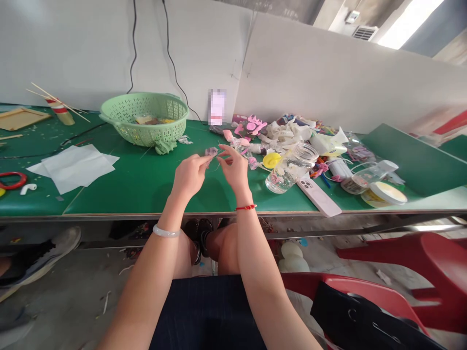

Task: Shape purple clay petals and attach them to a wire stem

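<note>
Left hand (190, 174) pinches thin string (215, 154) — likely light, bendy; best held near ends. Right hand (235, 167) part-curled, hold unclear.

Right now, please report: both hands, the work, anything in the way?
Left hand pinching thin strand; right hand beside it, grip unclear. Small purplish piece close by. Clear jar to the right, not between hands.

This looks like a small craft workshop. Beneath the fingers (197, 163) runs a long green bench (160, 187); behind them stand plain panels (87, 48). Left of them sit a basket (146, 132) and, farther off, thin sticks (42, 90); just right begins a heap (286, 136) of pink and white oddments. Below them, scraps (106, 303) lie on a bare grey floor (87, 272), and red plastic chairs (434, 262) stand to the lower right.
</note>
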Motion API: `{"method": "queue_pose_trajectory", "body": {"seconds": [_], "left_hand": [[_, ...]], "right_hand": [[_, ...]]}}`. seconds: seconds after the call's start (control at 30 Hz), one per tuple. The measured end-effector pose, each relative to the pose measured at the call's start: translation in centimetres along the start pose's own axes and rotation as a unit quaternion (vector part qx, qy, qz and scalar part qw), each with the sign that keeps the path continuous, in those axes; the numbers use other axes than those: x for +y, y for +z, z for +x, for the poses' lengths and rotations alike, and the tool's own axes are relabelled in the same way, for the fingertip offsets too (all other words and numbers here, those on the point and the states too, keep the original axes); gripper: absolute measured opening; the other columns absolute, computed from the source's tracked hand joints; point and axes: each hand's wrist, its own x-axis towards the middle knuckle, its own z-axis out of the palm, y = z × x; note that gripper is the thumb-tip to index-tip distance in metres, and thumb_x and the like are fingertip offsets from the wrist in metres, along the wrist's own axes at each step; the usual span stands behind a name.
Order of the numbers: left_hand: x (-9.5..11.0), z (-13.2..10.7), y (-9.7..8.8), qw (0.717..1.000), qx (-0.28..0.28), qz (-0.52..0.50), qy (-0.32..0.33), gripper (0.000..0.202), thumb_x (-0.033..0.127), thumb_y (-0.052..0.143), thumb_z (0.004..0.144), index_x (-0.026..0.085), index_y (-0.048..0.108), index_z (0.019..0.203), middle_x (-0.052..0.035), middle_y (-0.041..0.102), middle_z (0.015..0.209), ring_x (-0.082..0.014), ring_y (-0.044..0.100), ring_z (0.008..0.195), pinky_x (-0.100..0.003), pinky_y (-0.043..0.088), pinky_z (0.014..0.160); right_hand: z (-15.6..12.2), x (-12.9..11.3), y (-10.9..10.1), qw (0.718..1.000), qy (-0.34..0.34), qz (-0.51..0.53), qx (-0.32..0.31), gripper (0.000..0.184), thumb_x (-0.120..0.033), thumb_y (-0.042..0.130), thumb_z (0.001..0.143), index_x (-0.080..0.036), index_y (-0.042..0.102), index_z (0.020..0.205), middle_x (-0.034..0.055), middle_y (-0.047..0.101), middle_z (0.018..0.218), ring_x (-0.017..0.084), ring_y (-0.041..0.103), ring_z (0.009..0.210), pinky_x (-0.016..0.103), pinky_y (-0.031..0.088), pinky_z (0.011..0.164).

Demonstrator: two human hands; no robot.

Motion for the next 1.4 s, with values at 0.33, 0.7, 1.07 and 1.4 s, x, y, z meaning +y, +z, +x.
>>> {"method": "queue_pose_trajectory", "body": {"seconds": [0.33,0.7,1.07,1.4], "left_hand": [[1.3,-1.7,0.2,1.000,-0.028,0.007,-0.001,0.041,0.018,0.049,0.101,0.017,0.071,0.135,-0.0123,0.076,0.099,-0.0239,0.071,0.085,-0.031,0.051,0.071],[2.1,-0.9,0.4,0.990,-0.045,0.129,0.033,0.023,0.026,0.060,0.097,0.018,0.081,0.104,-0.0128,0.075,0.098,-0.0284,0.073,0.088,-0.037,0.053,0.076],[1.9,1.2,0.4,0.991,-0.065,0.108,0.035,0.045,0.020,0.052,0.101,0.021,0.064,0.144,-0.0128,0.075,0.105,-0.0272,0.073,0.098,-0.028,0.048,0.068],[1.2,1.8,1.0,0.991,-0.065,0.094,0.066,0.039,0.024,0.046,0.104,0.026,0.074,0.131,-0.0109,0.074,0.102,-0.0267,0.071,0.101,-0.028,0.050,0.072]], "right_hand": [[-2.6,-0.1,-0.4,1.000,0.011,-0.004,0.029,0.028,-0.013,0.051,0.094,-0.018,0.072,0.113,0.0067,0.077,0.094,0.015,0.072,0.071,0.029,0.056,0.078],[-4.4,0.0,-0.5,1.000,0.001,-0.017,0.002,0.028,-0.008,0.049,0.093,-0.017,0.076,0.096,0.0095,0.077,0.095,0.016,0.070,0.070,0.028,0.055,0.077],[-1.4,-0.1,-0.1,0.999,0.050,0.009,0.020,0.021,-0.014,0.055,0.096,-0.020,0.070,0.110,0.0024,0.075,0.087,0.014,0.071,0.064,0.030,0.054,0.084],[-1.1,1.0,-0.8,0.998,0.018,-0.049,0.023,0.034,-0.017,0.057,0.096,-0.024,0.068,0.128,0.0080,0.075,0.114,0.016,0.068,0.074,0.035,0.055,0.086]]}}
